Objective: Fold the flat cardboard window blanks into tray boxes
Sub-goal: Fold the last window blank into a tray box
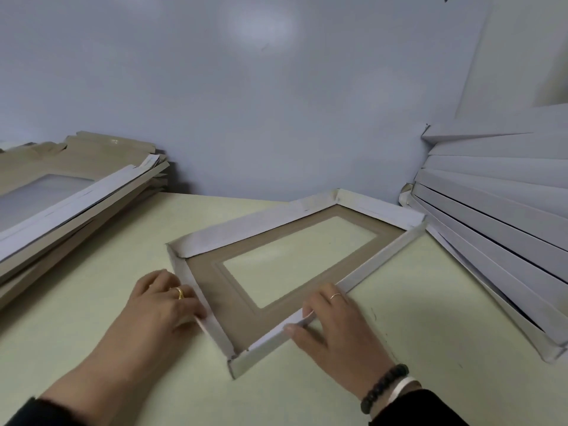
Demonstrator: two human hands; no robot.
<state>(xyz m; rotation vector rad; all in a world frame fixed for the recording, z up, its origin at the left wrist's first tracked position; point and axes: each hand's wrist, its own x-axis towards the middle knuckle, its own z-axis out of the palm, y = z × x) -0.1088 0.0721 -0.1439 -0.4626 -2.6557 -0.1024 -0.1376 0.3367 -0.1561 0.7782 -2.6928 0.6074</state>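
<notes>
A cardboard window tray, brown inside with white outer walls, lies on the pale green table in front of me. Its four side walls stand folded up around a rectangular window cut-out. My left hand rests against the near-left wall, fingers curled over its top edge. My right hand holds the near-right wall, with the thumb on the inside and the fingers along the outside. A stack of flat brown blanks lies at the left.
A pile of finished white tray boxes leans at the right, close to the tray's far corner. A grey-blue wall closes the back of the table. The table's near edge is out of view.
</notes>
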